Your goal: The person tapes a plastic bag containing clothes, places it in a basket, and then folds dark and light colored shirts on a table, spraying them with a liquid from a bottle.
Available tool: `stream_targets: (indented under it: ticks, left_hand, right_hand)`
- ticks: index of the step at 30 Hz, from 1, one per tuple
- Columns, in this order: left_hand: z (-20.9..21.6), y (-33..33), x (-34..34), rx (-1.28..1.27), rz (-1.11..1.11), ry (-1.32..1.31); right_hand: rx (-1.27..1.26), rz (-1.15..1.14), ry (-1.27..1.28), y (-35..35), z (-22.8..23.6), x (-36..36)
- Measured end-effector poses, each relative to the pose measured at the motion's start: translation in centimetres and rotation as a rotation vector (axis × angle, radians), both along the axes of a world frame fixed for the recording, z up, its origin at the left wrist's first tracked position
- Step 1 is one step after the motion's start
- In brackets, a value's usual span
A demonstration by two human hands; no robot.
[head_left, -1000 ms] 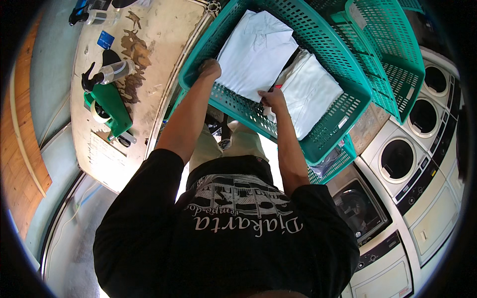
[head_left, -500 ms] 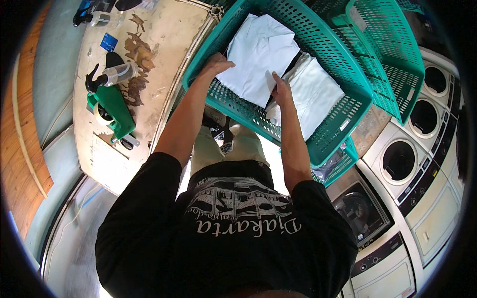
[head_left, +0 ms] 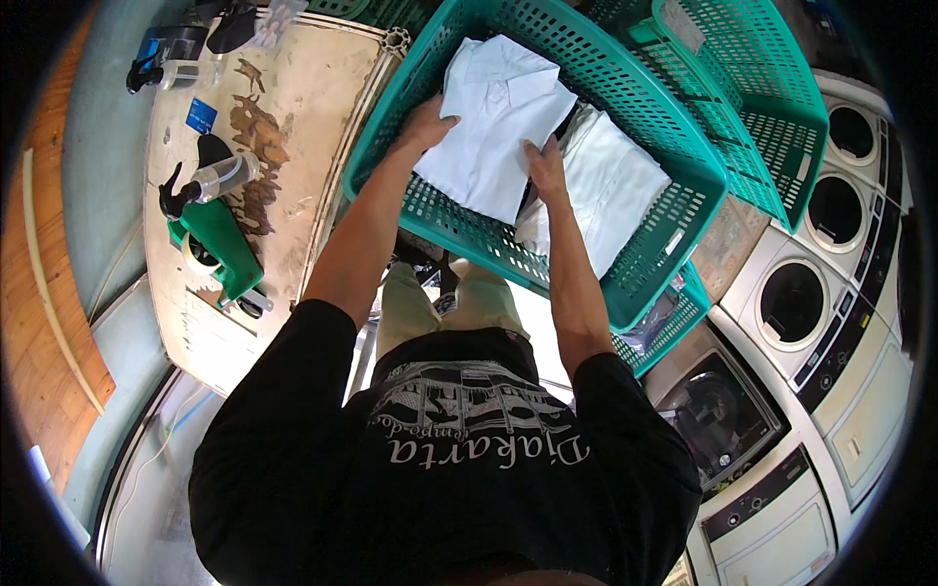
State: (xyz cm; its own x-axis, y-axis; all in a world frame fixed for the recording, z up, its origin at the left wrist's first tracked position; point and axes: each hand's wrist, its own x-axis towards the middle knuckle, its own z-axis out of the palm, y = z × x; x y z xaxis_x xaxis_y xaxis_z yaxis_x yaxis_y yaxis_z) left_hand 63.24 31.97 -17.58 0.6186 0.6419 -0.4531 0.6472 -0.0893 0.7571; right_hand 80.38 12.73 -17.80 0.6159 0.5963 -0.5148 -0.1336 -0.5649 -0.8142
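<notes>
A teal plastic laundry basket [head_left: 674, 146] stands in front of me. Inside it lies a folded pale blue shirt [head_left: 493, 122], with folded white cloth [head_left: 611, 186] stacked to its right. My left hand [head_left: 425, 122] grips the shirt's left edge inside the basket. On the shirt's right edge rests my right hand [head_left: 542, 166], between the shirt and the white stack. Both forearms reach up over the basket's near rim.
A second teal basket [head_left: 772, 88] stands behind the first. A worn table on the left carries a spray bottle [head_left: 210, 181], a green iron [head_left: 220, 249] and small items. Front-loading washing machines [head_left: 791, 303] line the right side. Another teal basket [head_left: 674, 317] sits lower right.
Both hands moved from the basket's near rim further inside onto the folded shirt, and the shirt now lies flatter in the basket.
</notes>
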Motion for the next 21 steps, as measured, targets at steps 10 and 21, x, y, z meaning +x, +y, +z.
stream_targets:
  ticks: [10, 21]
  left_hand:
    - [7.6, -7.2, 2.2, 0.107, 0.074, -0.105]
    - [10.2, -19.3, 9.3, -0.062, -0.185, -0.098]
  right_hand:
    - [0.13, -0.021, 0.034, -4.9, 9.3, 3.7]
    - [-0.084, -0.074, -0.183, -19.6, 12.6, 8.7]
